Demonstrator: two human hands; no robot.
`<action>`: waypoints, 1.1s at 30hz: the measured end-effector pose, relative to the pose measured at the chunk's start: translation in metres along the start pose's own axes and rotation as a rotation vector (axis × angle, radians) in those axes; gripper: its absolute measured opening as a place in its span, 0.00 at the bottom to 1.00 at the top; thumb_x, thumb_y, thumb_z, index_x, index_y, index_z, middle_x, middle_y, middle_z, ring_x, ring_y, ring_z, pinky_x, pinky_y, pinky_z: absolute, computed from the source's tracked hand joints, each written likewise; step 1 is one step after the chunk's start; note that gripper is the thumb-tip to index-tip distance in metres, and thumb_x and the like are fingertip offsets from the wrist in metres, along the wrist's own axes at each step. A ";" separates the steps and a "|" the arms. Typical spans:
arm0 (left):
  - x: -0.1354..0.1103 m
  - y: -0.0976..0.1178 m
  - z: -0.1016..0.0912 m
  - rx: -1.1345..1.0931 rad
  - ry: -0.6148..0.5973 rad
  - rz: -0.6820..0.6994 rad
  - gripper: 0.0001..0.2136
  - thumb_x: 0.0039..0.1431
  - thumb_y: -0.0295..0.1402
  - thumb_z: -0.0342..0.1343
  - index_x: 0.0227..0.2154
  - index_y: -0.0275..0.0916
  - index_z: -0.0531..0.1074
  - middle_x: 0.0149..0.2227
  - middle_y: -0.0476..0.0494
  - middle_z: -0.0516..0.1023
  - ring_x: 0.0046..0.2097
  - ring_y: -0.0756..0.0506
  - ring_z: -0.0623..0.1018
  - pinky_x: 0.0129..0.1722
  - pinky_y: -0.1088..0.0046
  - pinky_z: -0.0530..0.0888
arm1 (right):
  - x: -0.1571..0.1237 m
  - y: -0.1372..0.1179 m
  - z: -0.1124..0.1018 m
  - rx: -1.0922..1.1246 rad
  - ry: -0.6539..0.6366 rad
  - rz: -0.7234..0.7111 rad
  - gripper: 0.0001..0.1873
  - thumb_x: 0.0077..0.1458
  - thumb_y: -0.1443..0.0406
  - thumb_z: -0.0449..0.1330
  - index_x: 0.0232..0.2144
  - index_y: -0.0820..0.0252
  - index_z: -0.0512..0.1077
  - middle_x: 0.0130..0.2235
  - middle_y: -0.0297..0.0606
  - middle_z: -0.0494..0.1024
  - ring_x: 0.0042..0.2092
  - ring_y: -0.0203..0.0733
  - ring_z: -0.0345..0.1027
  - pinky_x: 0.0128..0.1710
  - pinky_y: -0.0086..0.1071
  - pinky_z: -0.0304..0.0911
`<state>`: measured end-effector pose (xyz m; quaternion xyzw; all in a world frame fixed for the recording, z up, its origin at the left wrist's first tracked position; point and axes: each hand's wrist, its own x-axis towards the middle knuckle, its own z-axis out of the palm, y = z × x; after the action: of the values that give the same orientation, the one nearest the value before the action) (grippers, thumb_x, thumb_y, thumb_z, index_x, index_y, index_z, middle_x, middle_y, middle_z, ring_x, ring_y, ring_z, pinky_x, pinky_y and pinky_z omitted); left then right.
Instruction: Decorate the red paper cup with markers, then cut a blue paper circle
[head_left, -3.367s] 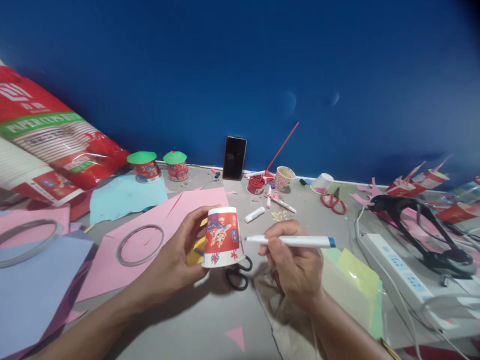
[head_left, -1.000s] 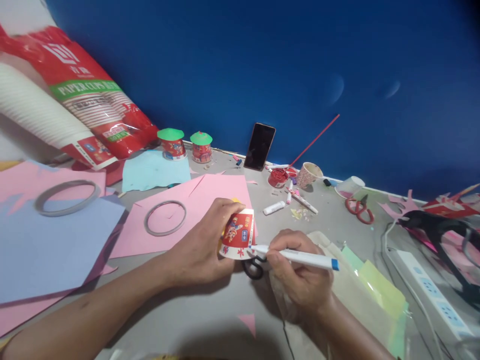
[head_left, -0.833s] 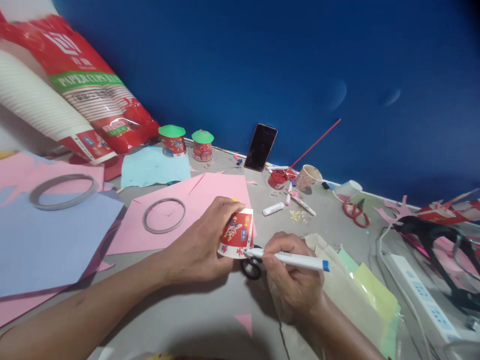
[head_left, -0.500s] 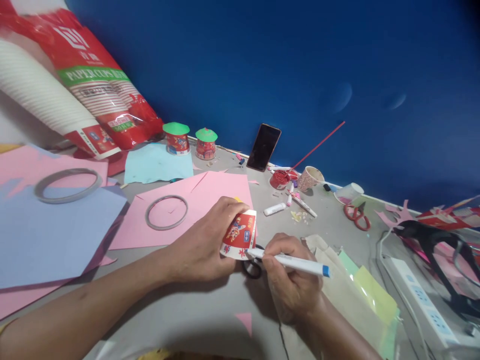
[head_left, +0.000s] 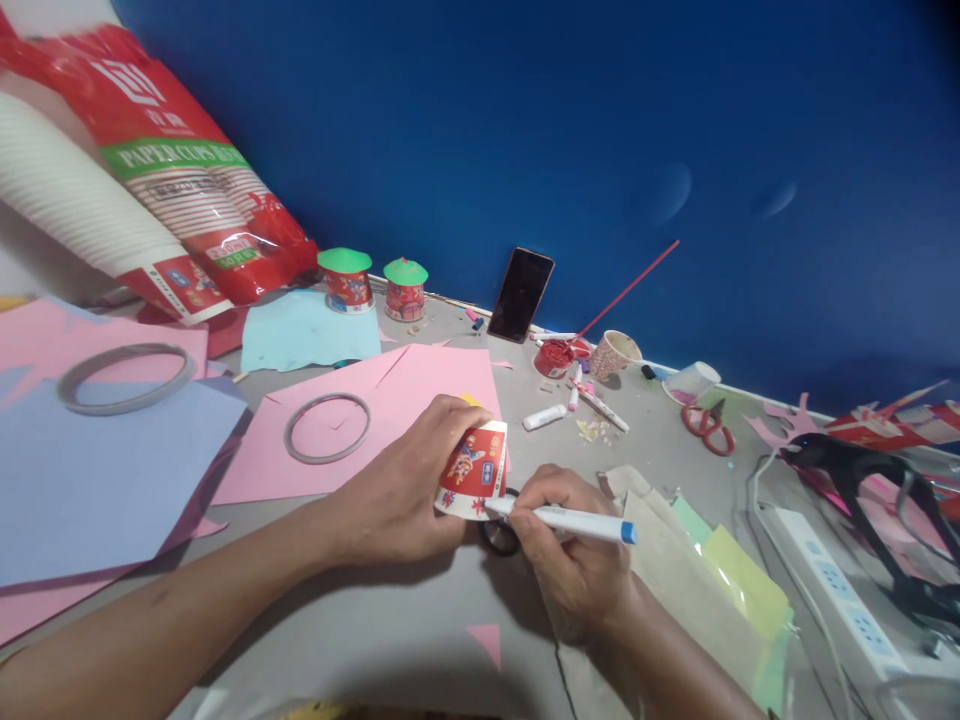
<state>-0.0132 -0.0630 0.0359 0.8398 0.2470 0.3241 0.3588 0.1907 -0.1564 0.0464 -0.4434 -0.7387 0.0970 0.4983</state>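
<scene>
My left hand (head_left: 401, 490) is wrapped round a red and white paper cup (head_left: 474, 482) held upside down just above the grey table (head_left: 390, 640). My right hand (head_left: 574, 555) grips a white marker with a blue end (head_left: 564, 520), its tip touching the cup's lower white rim. Black scissors (head_left: 499, 535) lie on the table under the cup, partly hidden by both hands.
Pink paper (head_left: 360, 420) with a grey ring (head_left: 327, 427), lilac paper (head_left: 90, 470) and a cup sleeve (head_left: 142, 200) lie left. Two green-topped cups (head_left: 375, 282), a phone (head_left: 520, 295), a red paint pot (head_left: 553, 357), red scissors (head_left: 705, 425) and a power strip (head_left: 825, 580) stand behind and right.
The cup came down from mid-air toward the table and tilted. The marker tip moved in from beside the cup onto its lower rim and stays there; the view shifted slightly.
</scene>
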 end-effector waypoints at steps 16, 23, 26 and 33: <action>-0.001 0.000 -0.002 -0.020 -0.004 -0.029 0.31 0.54 0.34 0.67 0.62 0.43 0.68 0.58 0.38 0.75 0.57 0.34 0.78 0.57 0.54 0.80 | 0.000 0.001 -0.004 0.018 0.012 0.017 0.07 0.68 0.69 0.62 0.35 0.55 0.74 0.27 0.33 0.81 0.25 0.38 0.74 0.26 0.30 0.68; -0.002 0.000 -0.002 -0.025 -0.011 -0.024 0.31 0.55 0.36 0.68 0.61 0.44 0.67 0.57 0.38 0.75 0.57 0.33 0.78 0.56 0.53 0.80 | 0.002 -0.001 -0.003 0.024 -0.004 0.025 0.07 0.66 0.70 0.62 0.35 0.55 0.74 0.27 0.32 0.81 0.24 0.37 0.73 0.25 0.29 0.66; -0.001 0.001 -0.001 -0.030 -0.015 -0.034 0.30 0.55 0.36 0.67 0.61 0.44 0.68 0.58 0.38 0.75 0.57 0.33 0.78 0.56 0.52 0.80 | 0.002 -0.001 -0.004 0.025 -0.007 0.022 0.07 0.66 0.71 0.62 0.34 0.55 0.74 0.27 0.32 0.81 0.24 0.37 0.72 0.25 0.29 0.65; -0.001 -0.001 -0.001 -0.029 -0.010 -0.047 0.32 0.54 0.38 0.68 0.62 0.44 0.67 0.57 0.38 0.75 0.57 0.33 0.78 0.57 0.52 0.80 | 0.000 -0.001 -0.003 0.054 0.004 0.030 0.07 0.64 0.72 0.63 0.35 0.54 0.74 0.27 0.31 0.80 0.25 0.36 0.73 0.26 0.28 0.67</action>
<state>-0.0149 -0.0620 0.0353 0.8299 0.2603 0.3149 0.3798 0.1928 -0.1585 0.0484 -0.4411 -0.7280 0.1237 0.5099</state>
